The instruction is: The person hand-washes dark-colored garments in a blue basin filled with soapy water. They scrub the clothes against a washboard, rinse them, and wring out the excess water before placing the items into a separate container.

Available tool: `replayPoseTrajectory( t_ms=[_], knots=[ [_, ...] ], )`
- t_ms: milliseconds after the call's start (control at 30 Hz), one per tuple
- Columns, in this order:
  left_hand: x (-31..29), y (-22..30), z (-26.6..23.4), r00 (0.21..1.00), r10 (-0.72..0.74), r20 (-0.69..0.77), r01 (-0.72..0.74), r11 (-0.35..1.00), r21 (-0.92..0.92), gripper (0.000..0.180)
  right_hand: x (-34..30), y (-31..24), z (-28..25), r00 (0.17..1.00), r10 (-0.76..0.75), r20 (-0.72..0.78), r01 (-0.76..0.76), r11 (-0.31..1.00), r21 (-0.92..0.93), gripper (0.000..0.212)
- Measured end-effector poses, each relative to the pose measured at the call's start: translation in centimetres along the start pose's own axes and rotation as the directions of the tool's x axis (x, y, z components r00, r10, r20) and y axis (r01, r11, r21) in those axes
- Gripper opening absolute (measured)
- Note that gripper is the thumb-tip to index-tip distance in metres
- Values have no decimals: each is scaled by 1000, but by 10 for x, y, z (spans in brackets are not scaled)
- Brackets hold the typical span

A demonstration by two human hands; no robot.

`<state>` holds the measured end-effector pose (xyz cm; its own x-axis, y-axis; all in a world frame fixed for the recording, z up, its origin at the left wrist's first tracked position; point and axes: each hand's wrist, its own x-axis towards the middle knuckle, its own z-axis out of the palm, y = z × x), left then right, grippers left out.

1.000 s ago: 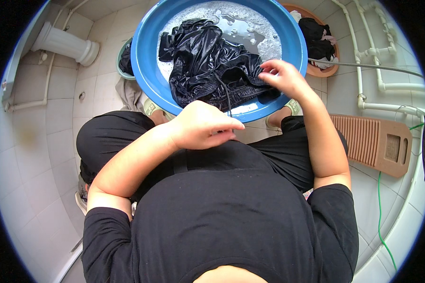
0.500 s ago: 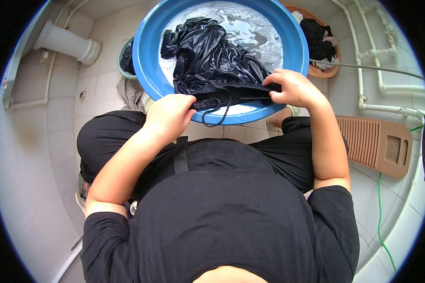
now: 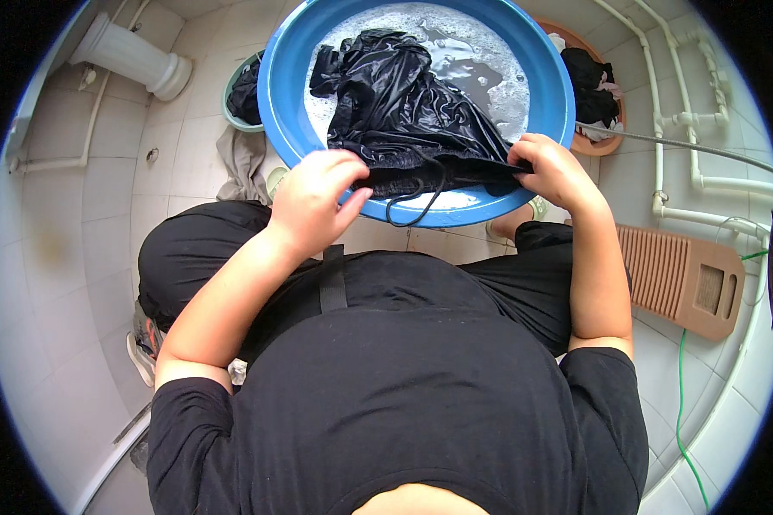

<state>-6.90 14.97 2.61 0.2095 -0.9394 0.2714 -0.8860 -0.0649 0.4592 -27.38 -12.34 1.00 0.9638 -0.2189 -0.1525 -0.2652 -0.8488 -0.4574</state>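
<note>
A wet, shiny black drawstring garment (image 3: 412, 103) lies in a big blue basin (image 3: 282, 112) of soapy water (image 3: 498, 77). Its gathered waistband stretches along the near rim, and the dark cord (image 3: 395, 210) loops over that rim. At the waistband's left end is my left hand (image 3: 318, 199), thumb and fingers apart, fingertips close beside the cloth; whether they touch it is unclear. The waistband's right end is pinched between the thumb and fingers of my right hand (image 3: 558, 176). Most of the garment spreads toward the far side, partly in the suds.
Left of the basin stand a small green basin (image 3: 232, 112) with dark cloth and a grey cloth (image 3: 242, 163) on the tiles. An orange basin (image 3: 614, 142) of laundry is at the right. A brown washboard (image 3: 678, 275) lies near white pipes (image 3: 721, 183); a grey hose (image 3: 687, 144) crosses there.
My left hand has loosened from the waistband's left end, its thumb and fingers parting. My right hand keeps its pinch. The whole view has shifted slightly, so the basin appears farther right.
</note>
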Motion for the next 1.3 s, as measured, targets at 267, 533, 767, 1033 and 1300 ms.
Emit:
replayPoseTrajectory(
  t_ms=[267,533,767,1033,1300],
  knots=[
    [-4,-6,17,982,149,118,-157,986,61,10,2,5,3,895,102,-433,-103,994,20,27],
    [-15,7,21,912,402,79,-405,914,20,9,3,21,13,754,343,-560,-356,930,91,33],
    [-15,5,22,907,414,83,-416,909,9,10,-1,26,18,729,352,-587,-397,916,56,24],
    [-17,4,24,947,309,88,-299,948,-106,14,0,24,16,751,314,-581,-359,932,41,20],
    [3,-10,10,964,96,247,-86,995,-52,36,9,23,1,854,518,-43,-185,380,906,23]
  ],
)
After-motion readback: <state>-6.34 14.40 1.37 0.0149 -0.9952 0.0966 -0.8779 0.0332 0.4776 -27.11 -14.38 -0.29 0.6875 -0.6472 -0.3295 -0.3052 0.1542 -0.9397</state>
